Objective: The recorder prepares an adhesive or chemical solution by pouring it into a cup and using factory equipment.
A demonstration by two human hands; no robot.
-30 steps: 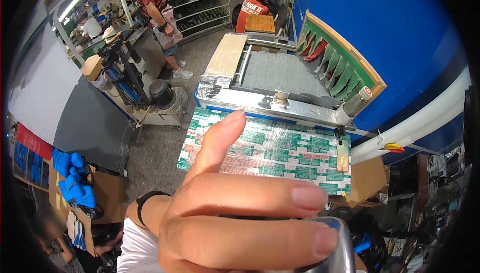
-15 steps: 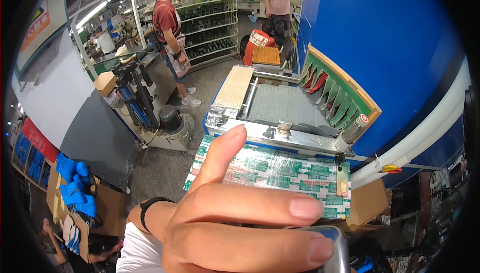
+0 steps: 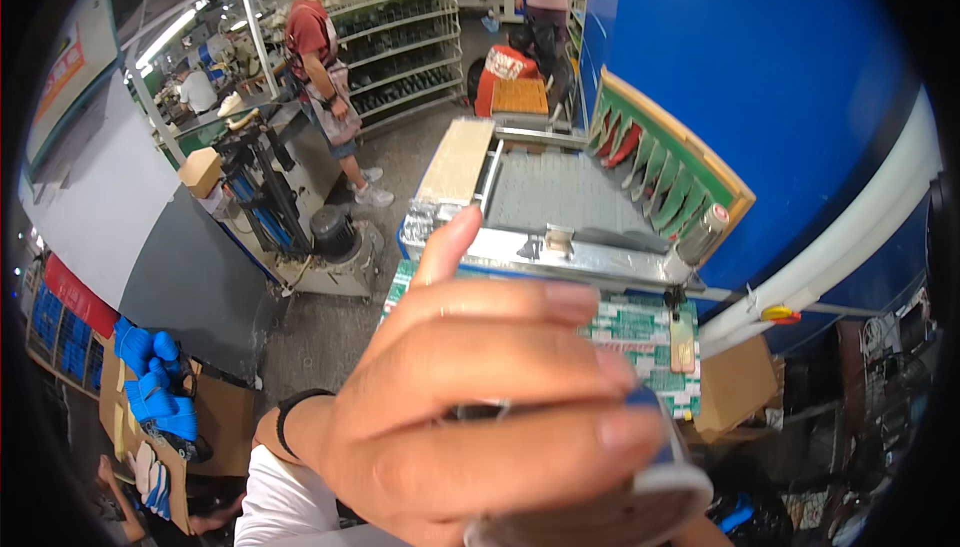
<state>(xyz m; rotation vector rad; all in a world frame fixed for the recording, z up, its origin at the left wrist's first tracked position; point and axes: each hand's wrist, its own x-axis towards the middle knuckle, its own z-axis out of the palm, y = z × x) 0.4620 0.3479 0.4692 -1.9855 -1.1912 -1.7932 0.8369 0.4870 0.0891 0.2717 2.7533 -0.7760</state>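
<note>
One left hand (image 3: 440, 397) loomed up front, fingers loosely spread, one poking up; the others lay across the round piece (image 3: 620, 512) by the lower edge, perhaps steadying it, though the grip couldn't be told; nor could the right hand's; beyond, the phone (image 3: 682, 345) sat near the right edge of the table (image 3: 640, 322), seemingly parked clear; floor (image 3: 310, 342) opened leftward; the pipe (image 3: 850, 247) hemmed the right.

— Check the green-and-white tabletop (image 3: 640, 319).
— Carries a phone (image 3: 682, 345) near its right end.
— And the brown cardboard (image 3: 225, 407) at left?
— Bears bright blue bundles (image 3: 155, 387).
— And the pale rack (image 3: 410, 112) behind?
— Holds dark items (image 3: 405, 92) in rows.
</note>
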